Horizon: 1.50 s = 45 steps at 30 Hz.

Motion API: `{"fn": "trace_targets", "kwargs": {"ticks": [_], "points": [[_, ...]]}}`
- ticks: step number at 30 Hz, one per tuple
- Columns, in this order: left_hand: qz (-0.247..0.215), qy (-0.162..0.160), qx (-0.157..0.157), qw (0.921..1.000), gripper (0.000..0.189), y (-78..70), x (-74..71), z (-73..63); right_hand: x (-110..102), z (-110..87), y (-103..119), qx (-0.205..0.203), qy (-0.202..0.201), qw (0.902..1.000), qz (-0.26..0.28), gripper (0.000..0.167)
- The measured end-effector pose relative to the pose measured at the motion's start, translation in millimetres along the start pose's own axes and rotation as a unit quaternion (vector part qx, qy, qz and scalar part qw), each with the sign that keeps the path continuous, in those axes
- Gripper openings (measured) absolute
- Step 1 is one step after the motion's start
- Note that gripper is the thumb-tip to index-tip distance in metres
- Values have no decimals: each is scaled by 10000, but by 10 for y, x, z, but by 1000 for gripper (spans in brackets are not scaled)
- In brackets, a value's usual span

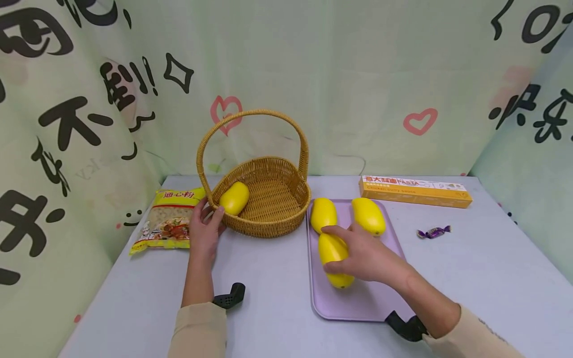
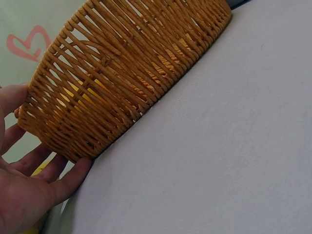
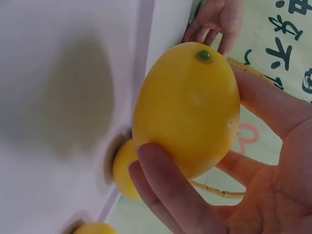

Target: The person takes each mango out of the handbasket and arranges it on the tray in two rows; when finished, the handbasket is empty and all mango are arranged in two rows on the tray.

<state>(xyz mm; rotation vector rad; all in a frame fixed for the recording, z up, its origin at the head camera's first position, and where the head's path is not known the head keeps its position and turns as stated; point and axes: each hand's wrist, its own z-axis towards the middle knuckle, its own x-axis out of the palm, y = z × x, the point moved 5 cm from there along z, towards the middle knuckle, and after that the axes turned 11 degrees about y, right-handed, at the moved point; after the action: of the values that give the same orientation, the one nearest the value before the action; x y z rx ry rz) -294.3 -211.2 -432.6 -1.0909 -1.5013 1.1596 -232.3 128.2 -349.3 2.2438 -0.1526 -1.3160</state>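
My right hand [image 1: 364, 253] grips a yellow mango [image 1: 333, 253] between thumb and fingers, over the lilac tray [image 1: 322, 308]. The right wrist view shows this mango [image 3: 190, 107] close up, a green stem spot at its end and its shadow apart from it on the tray. Two other mangoes, a left one [image 1: 324, 215] and a right one [image 1: 369, 216], lie at the tray's far end. At the wicker basket's [image 1: 268, 228] left side, my left hand [image 1: 207, 226] holds the rim and wall. One mango [image 1: 235, 198] lies inside the basket.
A yellow bag of pasta [image 1: 167, 219] lies left of the basket, partly behind my left hand. An orange pasta box [image 1: 416, 193] is at the back right, with a purple wrapped candy [image 1: 433, 232] in front of it. Printed curtains [image 1: 358, 89] enclose the table.
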Motion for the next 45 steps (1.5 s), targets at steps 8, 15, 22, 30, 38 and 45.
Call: {"fn": "trace_targets", "kwargs": {"ticks": [8,15,22,30,38,45], "points": [[-15,0,-18,10000,66,-11,3,-4,142,49,-34,255,259,9993,103,78],[-13,9,-6,10000,66,-13,17,-12,208,100,-71,293,325,9989,147,79],[19,8,28,10000,66,-13,16,-14,242,115,-75,334,281,9989,187,78],[21,6,13,10000,66,-1,6,-9,258,106,-52,396,307,9987,-80,71],[4,22,-3,10000,66,5,6,1,209,77,-32,381,230,9986,-276,71],[-2,-3,15,10000,66,-1,7,-4,94,54,15,364,75,9983,-450,70]]}}
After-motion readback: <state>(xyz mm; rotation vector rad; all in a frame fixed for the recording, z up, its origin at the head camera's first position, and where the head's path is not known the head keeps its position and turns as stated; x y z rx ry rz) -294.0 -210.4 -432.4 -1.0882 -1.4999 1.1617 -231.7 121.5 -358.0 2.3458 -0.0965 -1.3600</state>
